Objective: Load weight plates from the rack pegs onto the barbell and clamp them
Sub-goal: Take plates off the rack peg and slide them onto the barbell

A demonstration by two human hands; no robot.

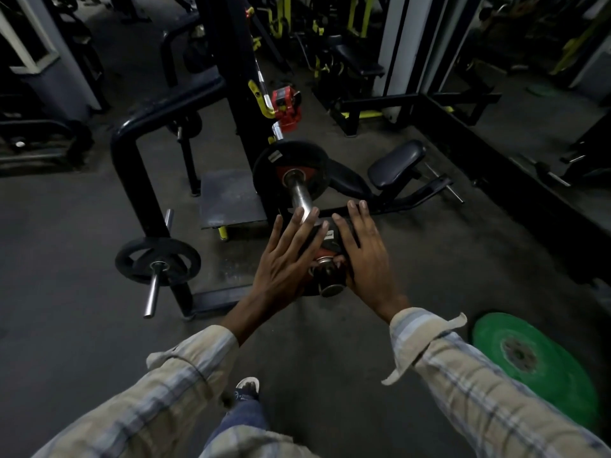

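A chrome barbell sleeve (301,197) points toward me from the rack. One black plate with a red hub (291,171) sits far up the sleeve. A second black plate (325,239) rides near the sleeve's end cap (330,285). My left hand (286,259) lies flat on its left face, fingers spread. My right hand (367,259) presses flat on its right side. A red clamp (287,109) hangs on the rack upright behind.
A black rack frame (132,153) stands left with a small black plate (158,261) on a low peg. A green plate (535,365) lies on the floor at right. A padded bench seat (395,163) sits behind the barbell. My shoe (247,386) is below.
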